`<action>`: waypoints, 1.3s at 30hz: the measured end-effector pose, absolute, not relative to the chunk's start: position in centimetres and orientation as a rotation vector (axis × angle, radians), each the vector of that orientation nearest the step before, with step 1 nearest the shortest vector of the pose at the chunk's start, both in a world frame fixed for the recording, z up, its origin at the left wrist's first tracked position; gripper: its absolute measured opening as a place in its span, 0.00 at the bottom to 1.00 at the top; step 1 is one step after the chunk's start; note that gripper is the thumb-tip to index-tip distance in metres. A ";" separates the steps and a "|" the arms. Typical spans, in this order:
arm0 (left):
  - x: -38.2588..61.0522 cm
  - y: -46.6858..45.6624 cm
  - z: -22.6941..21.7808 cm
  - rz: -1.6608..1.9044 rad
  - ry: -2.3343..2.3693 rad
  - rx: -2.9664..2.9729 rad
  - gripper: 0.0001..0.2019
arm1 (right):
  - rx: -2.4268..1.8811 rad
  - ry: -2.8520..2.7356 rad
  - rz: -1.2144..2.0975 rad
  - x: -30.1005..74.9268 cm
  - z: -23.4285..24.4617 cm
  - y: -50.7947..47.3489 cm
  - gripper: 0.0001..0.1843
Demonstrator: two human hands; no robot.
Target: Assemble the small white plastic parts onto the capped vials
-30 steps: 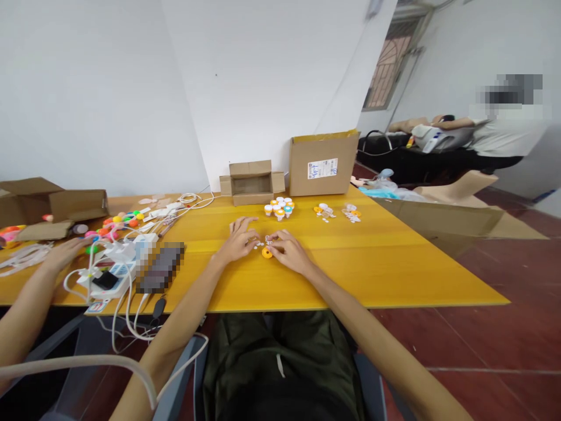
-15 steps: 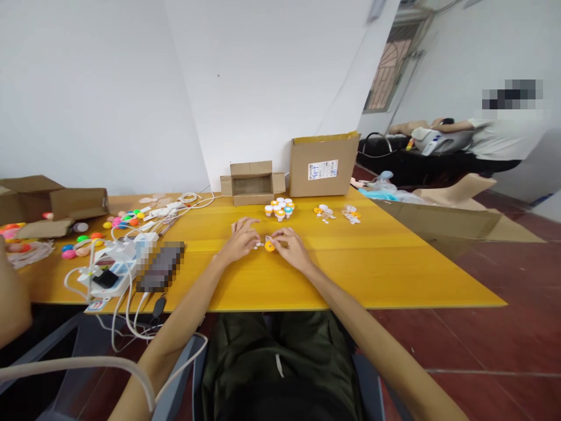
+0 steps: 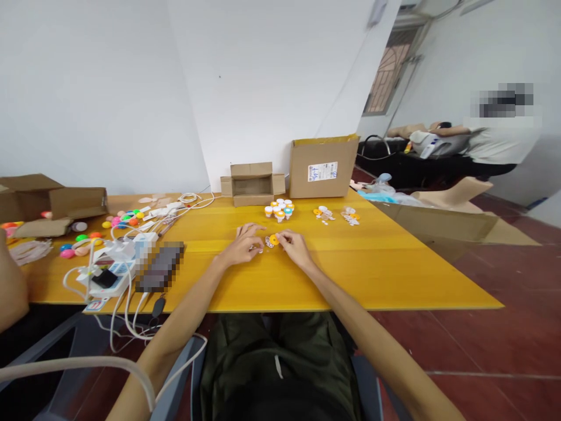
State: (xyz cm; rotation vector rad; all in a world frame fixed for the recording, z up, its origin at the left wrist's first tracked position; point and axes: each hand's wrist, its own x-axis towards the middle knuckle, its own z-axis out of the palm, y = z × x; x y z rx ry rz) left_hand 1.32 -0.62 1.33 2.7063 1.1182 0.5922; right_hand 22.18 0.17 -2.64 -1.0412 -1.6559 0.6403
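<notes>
My right hand (image 3: 296,249) pinches a yellow round disc (image 3: 274,240) at its edge, just above the table. Beside the disc, on its left, lies a cluster of small white plastic parts (image 3: 269,241); their exact shape is too small to read. My left hand (image 3: 242,245) rests low over the table with thumb and forefinger brought together at a small white piece (image 3: 260,251), while its other fingers stretch forward. Beyond both hands stands a group of small white cups with yellow, white and blue tops (image 3: 280,209).
Loose yellow, white and clear parts (image 3: 323,211) lie right of the cups, with another pile (image 3: 351,216) further right. An open small carton (image 3: 252,186) and a large box (image 3: 324,169) stand behind. Left are a power strip (image 3: 118,275), cables, a phone (image 3: 160,267) and coloured balls.
The yellow disc has moved slightly right and away from me with my right hand. White parts now show left of it. My left fingertips have shifted a little nearer and right.
</notes>
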 end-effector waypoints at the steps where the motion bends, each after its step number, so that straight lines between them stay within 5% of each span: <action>1: 1.4 -0.6 1.3 0.587 1.119 2.704 0.07 | -1.040 -1.652 0.655 22.2 -2.5 0.1 0.21; 20: 1.0 -0.3 1.0 0.614 1.136 2.749 0.08 | -0.994 -1.665 0.971 21.4 -2.6 0.7 0.19; 39: 0.2 -0.1 1.3 0.703 1.204 2.671 0.08 | -0.964 -1.817 0.487 20.8 -2.9 0.2 0.10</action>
